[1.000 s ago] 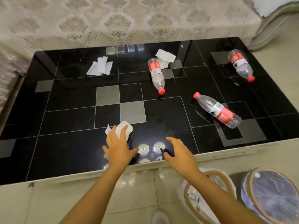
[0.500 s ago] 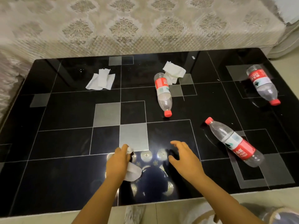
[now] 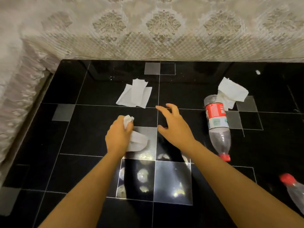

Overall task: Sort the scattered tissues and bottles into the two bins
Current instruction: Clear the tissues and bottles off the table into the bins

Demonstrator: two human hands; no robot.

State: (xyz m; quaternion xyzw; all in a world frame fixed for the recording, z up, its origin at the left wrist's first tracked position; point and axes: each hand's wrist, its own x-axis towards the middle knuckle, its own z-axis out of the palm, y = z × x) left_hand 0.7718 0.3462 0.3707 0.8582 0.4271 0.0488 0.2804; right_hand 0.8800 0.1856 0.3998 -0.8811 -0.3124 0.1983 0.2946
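Sorting is barely under way on the glossy black tiled table (image 3: 69, 145): a flat white tissue (image 3: 134, 95), a second white tissue (image 3: 232, 92) touching a clear plastic bottle with a red label and cap (image 3: 217, 125), and another red-capped bottle (image 3: 294, 191) at the right edge all lie unsorted, with no bin in view. The left hand (image 3: 118, 137) grips a crumpled white tissue (image 3: 137, 142), while the right hand (image 3: 174, 127) hovers empty, fingers spread, near the flat tissue.

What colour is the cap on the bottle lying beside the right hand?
Red; the bottle cap shows clearly in the head view.
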